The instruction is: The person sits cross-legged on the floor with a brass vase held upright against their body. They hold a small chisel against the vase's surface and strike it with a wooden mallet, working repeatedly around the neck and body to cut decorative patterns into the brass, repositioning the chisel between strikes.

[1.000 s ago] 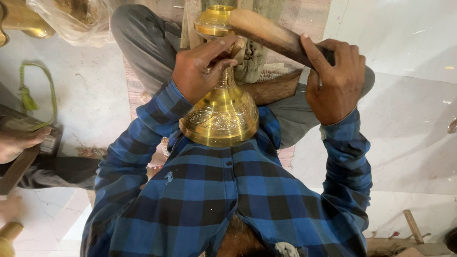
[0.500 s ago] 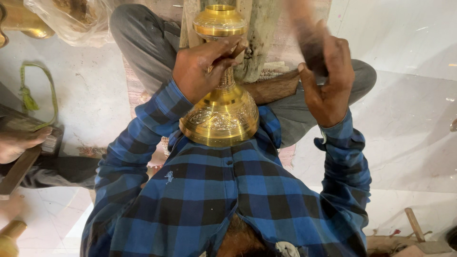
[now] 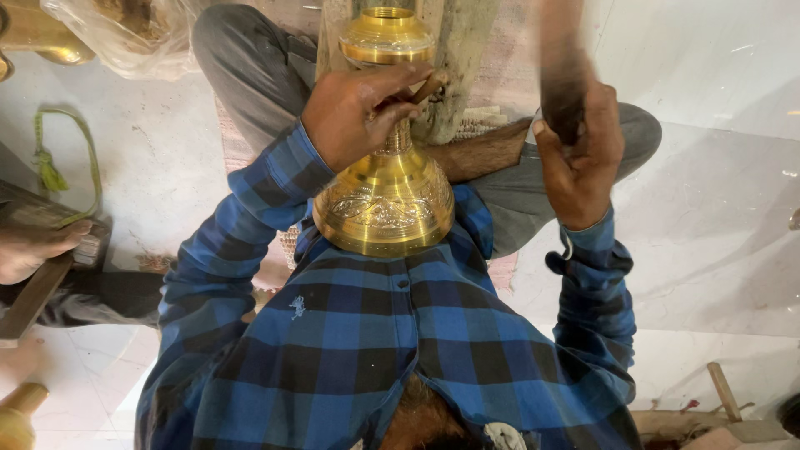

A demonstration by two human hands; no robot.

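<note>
A polished brass vase [image 3: 385, 204] with an engraved band lies with its wide base against my blue checked shirt. Its neck points away, over an upright wooden post [image 3: 454, 62] between my knees. My left hand [image 3: 354, 112] wraps the vase's narrow neck and pinches a small punch [image 3: 431, 85] against it. My right hand [image 3: 579, 162] grips the handle of a wooden mallet [image 3: 560, 71], which stands upright to the right of the vase and is blurred by motion.
Another person's foot [image 3: 33, 246] rests on a dark plank at the left. Brass pieces [image 3: 42, 33] and a plastic bag [image 3: 125, 29] lie at the top left, with a green cord [image 3: 50, 167] below them. A wooden stick [image 3: 723, 390] lies at the bottom right.
The mallet lay slanted across towards the vase's neck a second ago; my right hand has swung it up and to the right. My left hand and the vase have stayed put.
</note>
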